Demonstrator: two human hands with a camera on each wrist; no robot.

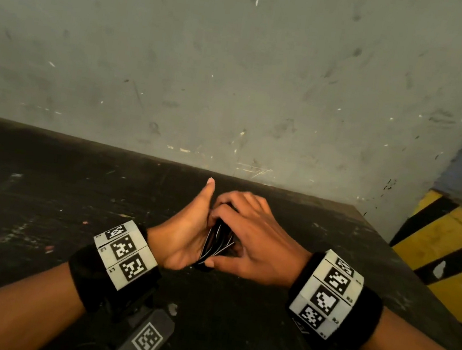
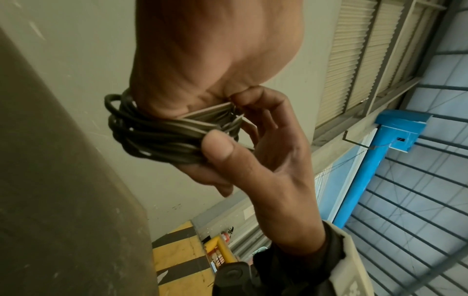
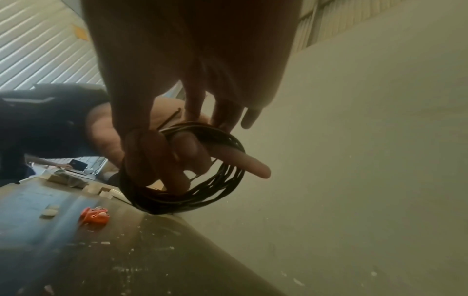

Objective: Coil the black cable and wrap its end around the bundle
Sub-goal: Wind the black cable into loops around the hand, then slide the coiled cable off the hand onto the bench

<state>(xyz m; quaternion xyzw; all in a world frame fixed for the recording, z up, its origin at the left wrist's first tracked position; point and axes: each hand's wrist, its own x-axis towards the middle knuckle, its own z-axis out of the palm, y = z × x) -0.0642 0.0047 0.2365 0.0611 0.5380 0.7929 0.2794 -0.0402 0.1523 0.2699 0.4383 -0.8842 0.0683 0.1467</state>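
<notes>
The black cable (image 1: pixel 216 243) is a small coil of several loops held upright between both hands above the dark table (image 1: pixel 45 194). My left hand (image 1: pixel 186 236) grips one side of the coil (image 2: pixel 157 132), thumb pointing straight up. My right hand (image 1: pixel 256 242) curls over the other side; its thumb (image 2: pixel 217 146) presses the loops against its fingers. In the right wrist view the coil (image 3: pixel 222 186) hangs round the fingers of both hands, and a short cable end (image 3: pixel 170 118) sticks up beside the right hand. The fingertips inside the coil are mostly hidden.
A scuffed grey wall (image 1: pixel 237 73) rises just behind the table. Yellow and black floor stripes (image 1: pixel 449 247) lie to the right, past the table's edge. A black tagged strip (image 1: pixel 147 340) lies at the front. An orange object (image 3: pixel 95 217) sits further left on the table.
</notes>
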